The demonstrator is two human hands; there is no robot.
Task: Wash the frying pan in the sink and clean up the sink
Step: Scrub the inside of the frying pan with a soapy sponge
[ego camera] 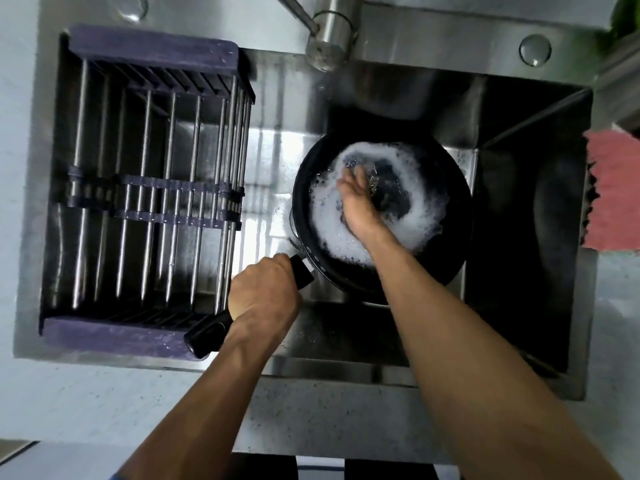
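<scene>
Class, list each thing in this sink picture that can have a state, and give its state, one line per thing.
frying pan: in the sink, full of white foam.
pan handle: gripped by the left hand.
left hand: curled round the handle.
right hand: inside the pan, in the foam; whether it holds a scrubber cannot be told.
tap: no water stream visible.
drying rack: set across the sink's left part, holding nothing.
pink cloth: lying at the sink's right edge.

Purple-framed drying rack [152,199] with steel rods spans the left part of the basin, resting on its front and back edges. Steel faucet [329,32] at the back, spout angled forward. Pink cloth [611,192] draped at the right edge. Speckled grey worktop [332,414] in front. Round cap [535,50] back right.
</scene>
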